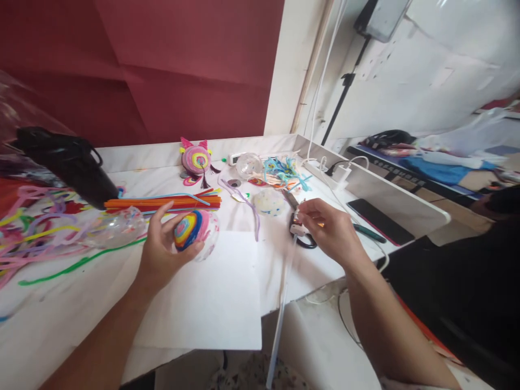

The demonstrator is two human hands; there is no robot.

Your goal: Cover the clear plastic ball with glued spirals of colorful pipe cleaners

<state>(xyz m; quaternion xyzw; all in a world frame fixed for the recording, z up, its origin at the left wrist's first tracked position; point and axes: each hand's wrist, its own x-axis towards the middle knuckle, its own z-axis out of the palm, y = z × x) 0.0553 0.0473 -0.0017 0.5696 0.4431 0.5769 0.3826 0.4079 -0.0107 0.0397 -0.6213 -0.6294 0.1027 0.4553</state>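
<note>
My left hand (162, 246) is closed around a clear plastic ball (209, 238), partly covered with rings of fuzzy pipe cleaner in yellow, blue, orange and pink. It holds the ball above a white sheet of paper (219, 303). My right hand (325, 222) pinches its thumb and fingers together over a small whitish object whose kind is unclear. Just below those fingertips, a long translucent stick (280, 319) resembling a glue stick slants down past the table edge. Black-handled scissors (311, 242) lie on the table beneath my right hand.
Orange and red pipe cleaners (162, 203) lie bundled behind my left hand, with loose coloured ones (40, 233) at left. A decorated pink ball (196, 160) stands at the back. A black phone (379, 221), a power strip with cables (341, 172) and a black bag-like object (69, 160) are around.
</note>
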